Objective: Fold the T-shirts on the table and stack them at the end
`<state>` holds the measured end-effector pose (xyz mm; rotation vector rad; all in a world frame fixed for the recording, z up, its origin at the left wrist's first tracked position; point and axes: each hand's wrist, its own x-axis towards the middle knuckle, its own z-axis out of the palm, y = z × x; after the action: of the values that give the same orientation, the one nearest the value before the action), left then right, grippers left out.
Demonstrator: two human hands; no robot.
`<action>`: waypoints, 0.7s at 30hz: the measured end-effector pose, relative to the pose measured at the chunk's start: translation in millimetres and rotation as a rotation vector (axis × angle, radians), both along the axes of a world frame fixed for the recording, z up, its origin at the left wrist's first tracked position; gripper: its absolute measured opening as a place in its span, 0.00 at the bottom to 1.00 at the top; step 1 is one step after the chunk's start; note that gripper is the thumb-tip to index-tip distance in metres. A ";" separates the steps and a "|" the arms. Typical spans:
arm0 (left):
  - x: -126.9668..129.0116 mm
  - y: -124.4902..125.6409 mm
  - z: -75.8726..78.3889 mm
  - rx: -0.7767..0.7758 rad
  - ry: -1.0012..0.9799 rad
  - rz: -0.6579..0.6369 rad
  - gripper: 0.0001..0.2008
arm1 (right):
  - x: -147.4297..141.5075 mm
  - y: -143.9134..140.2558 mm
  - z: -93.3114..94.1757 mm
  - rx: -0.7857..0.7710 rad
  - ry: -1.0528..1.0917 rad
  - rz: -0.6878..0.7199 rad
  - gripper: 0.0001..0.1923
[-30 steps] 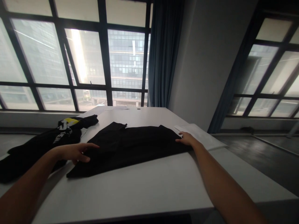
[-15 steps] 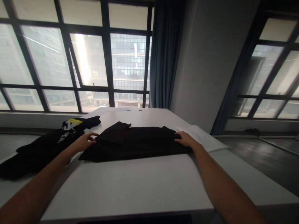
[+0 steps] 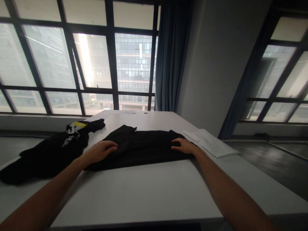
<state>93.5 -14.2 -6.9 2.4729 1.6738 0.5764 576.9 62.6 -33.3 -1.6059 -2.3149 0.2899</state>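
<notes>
A black T-shirt lies folded into a wide strip across the white table, with a sleeve-like flap at its upper left. My left hand rests over the shirt's left part, thumb and fingers apart. Over the right part is my right hand, its fingers spaced and pointing inward. Neither hand visibly grips the cloth; the fingertips are dark and partly hard to make out against it.
Another black garment with a white and yellow print lies crumpled at the left. To the right sits a flat white folded item. The white table reaches back toward the windows, beside a blue curtain.
Both hands have moved inward from the T-shirt's ends onto its surface, the left one further and slightly nearer to me. The view has shifted slightly.
</notes>
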 end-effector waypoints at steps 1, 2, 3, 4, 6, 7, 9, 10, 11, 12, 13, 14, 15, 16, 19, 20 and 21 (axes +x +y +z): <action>6.9 -0.3 -5.9 -0.027 0.038 -0.056 0.25 | -2.7 -0.6 -1.2 -0.036 0.001 0.006 0.31; 11.4 -0.3 -11.9 -0.061 0.079 -0.095 0.26 | -4.6 -1.1 -2.3 -0.072 -0.006 0.004 0.34; 13.4 0.2 -17.5 -0.102 0.117 -0.118 0.27 | -5.6 -1.3 -3.4 -0.105 -0.015 -0.004 0.37; 13.2 1.0 -22.0 -0.142 0.149 -0.122 0.30 | -5.6 -1.3 -4.3 -0.133 -0.023 -0.015 0.39; 9.1 2.4 -26.7 -0.216 0.201 -0.086 0.36 | -3.4 -0.1 -6.0 -0.173 -0.036 -0.027 0.43; 6.6 2.5 -26.7 -0.253 0.223 -0.058 0.40 | -1.8 0.8 -6.6 -0.185 -0.040 -0.025 0.44; 3.2 0.9 -23.2 -0.333 0.263 -0.034 0.45 | 0.9 2.4 -6.9 -0.198 -0.053 -0.018 0.47; 2.7 -0.6 -20.5 -0.371 0.282 -0.044 0.48 | 1.5 2.7 -6.3 -0.202 -0.066 -0.020 0.49; 2.9 -2.1 -18.1 -0.406 0.299 -0.063 0.49 | 1.5 2.5 -5.3 -0.209 -0.085 -0.027 0.50; 3.3 -3.2 -16.3 -0.435 0.315 -0.075 0.51 | 0.8 1.8 -3.8 -0.220 -0.110 -0.041 0.51; 3.6 -3.6 -15.6 -0.458 0.331 -0.075 0.52 | -0.4 0.6 -2.0 -0.233 -0.140 -0.059 0.52; 3.5 -3.0 -16.0 -0.475 0.344 -0.064 0.54 | -1.9 -1.0 0.0 -0.244 -0.171 -0.077 0.53; 2.7 -1.4 -17.7 -0.479 0.352 -0.046 0.54 | -3.6 -2.7 2.0 -0.252 -0.200 -0.094 0.54; 1.2 1.1 -20.2 -0.469 0.350 -0.029 0.53 | -5.3 -4.6 4.0 -0.256 -0.224 -0.109 0.54; -6.8 9.5 -28.9 -0.369 0.293 -0.040 0.46 | -8.6 -10.0 10.3 -0.253 -0.260 -0.152 0.54; -9.9 11.1 -30.2 -0.335 0.267 -0.057 0.44 | -9.1 -11.7 13.1 -0.252 -0.262 -0.169 0.55; -12.8 11.7 -29.9 -0.317 0.247 -0.073 0.43 | -9.4 -13.5 16.6 -0.254 -0.261 -0.188 0.54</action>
<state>80.7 -2.4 -36.8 2.4317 1.5955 -0.0068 567.5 49.1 -16.7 -2.0822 -2.3654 0.3602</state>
